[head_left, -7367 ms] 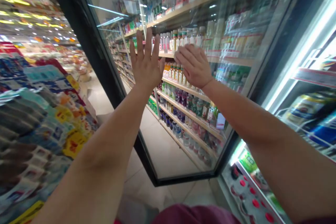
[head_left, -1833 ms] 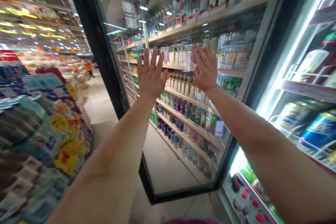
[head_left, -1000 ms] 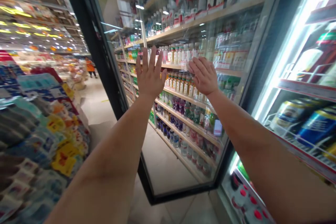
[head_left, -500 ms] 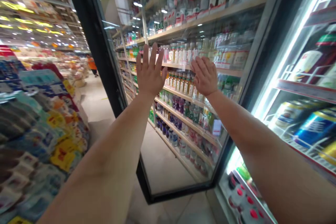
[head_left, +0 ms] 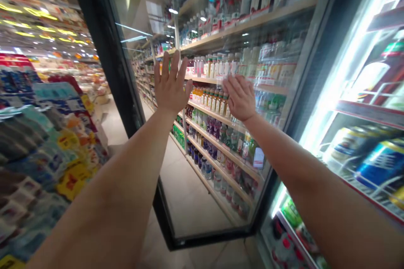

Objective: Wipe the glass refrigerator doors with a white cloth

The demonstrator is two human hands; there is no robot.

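Ahead of me a glass door (head_left: 109,42) with a black frame stands swung out from a lit drinks cooler. My left hand (head_left: 171,90) is spread with its palm to the glass, fingers apart and pointing up. To the right of it, my right hand (head_left: 240,97) also faces the pane, its fingers stretched out close together and leaning left. Both hands look laid on the glass, and neither holds anything. Shelves of bottles (head_left: 217,105) show in the pane behind the hands. A small pale sticker (head_left: 259,157) is below my right hand.
At right, the cooler holds blue cans (head_left: 380,162) on a wire shelf (head_left: 369,113), with bottles above and below. Stacked packaged goods (head_left: 67,143) line the left side. A tiled aisle floor (head_left: 116,124) runs back between them and the door.
Both hands and the door's free edge have shifted slightly left in view. The view itself has moved a little. My hands keep the same shape against the glass.
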